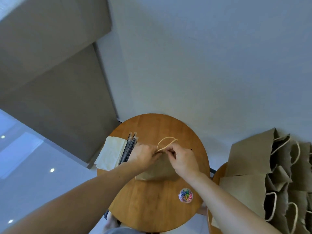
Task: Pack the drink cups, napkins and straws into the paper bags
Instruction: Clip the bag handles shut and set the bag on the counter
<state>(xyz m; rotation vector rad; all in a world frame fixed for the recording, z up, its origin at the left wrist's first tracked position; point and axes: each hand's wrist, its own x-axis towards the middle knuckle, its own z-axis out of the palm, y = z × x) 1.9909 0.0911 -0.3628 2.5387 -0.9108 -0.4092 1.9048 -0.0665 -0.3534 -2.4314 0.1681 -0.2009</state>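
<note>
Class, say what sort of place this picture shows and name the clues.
Probably an indoor takeaway-packing corner, though home or shop is unclear: a round wooden table by a plain wall, napkins and wrapped straws on it, brown paper bags piled alongside.

**Left hand (143,155) and right hand (183,162) pinch brown paper bag (157,172)**

The bag sits at frame centre on a round wooden table (152,211). The fingers seem to grip its top edge below the pale rope handle (166,141). Left of it lie white paper napkins (111,154) and wrapped black straws (129,149). A clear tub of coloured paper clips (185,195) sits lower right, and more brown bags (253,166) stand at the right edge.
</note>
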